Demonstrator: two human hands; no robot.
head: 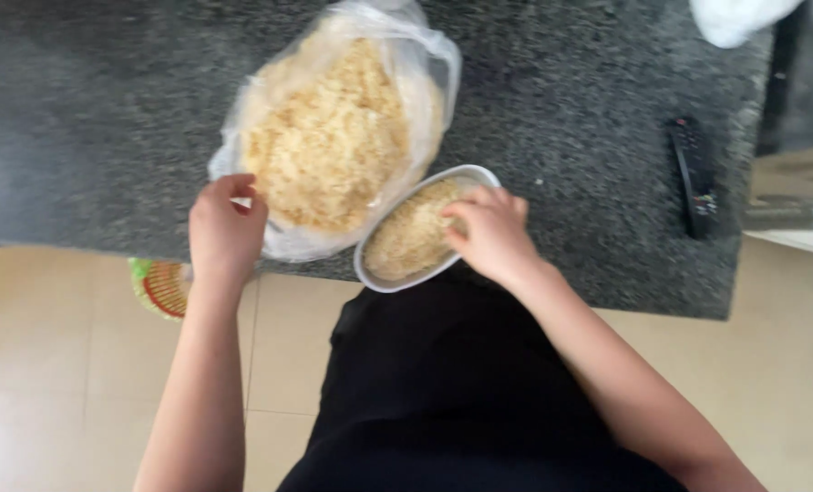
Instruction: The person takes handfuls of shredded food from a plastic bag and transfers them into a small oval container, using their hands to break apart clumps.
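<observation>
A clear plastic bag (334,137) full of pale yellow grain lies open on the dark speckled stone counter (561,100). My left hand (224,228) pinches the bag's near left edge. A grey oval metal bowl (420,232) with the same grain sits at the counter's near edge, just right of the bag. My right hand (490,232) grips the bowl's right rim, fingers curled over into the grain. The frame is somewhat blurred.
A black remote control (695,178) lies on the counter at the right. A white bag (735,18) sits at the far right corner. Below the counter's left edge, a red and green woven basket (162,287) stands on the beige tiled floor (42,364).
</observation>
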